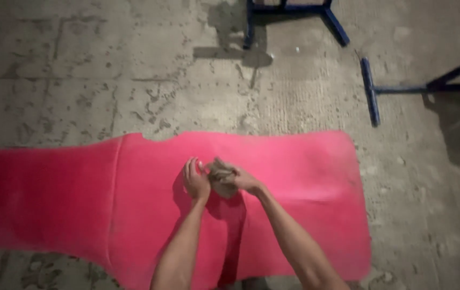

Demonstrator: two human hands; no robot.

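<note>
At center frame, my right hand closes its fingers around a small brownish lump, my left hand curled against its side. Beneath lies a pink mat on rough concrete floor; blue metal stands occupy the upper right.

One pink sheet, two blue stands, one brown lump

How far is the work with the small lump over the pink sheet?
Done: the pink sheet lies spread on the concrete floor. In hand: the right hand grips a brownish lump, and the left hand touches it. Left: nothing rests on the sheet yet.
</note>
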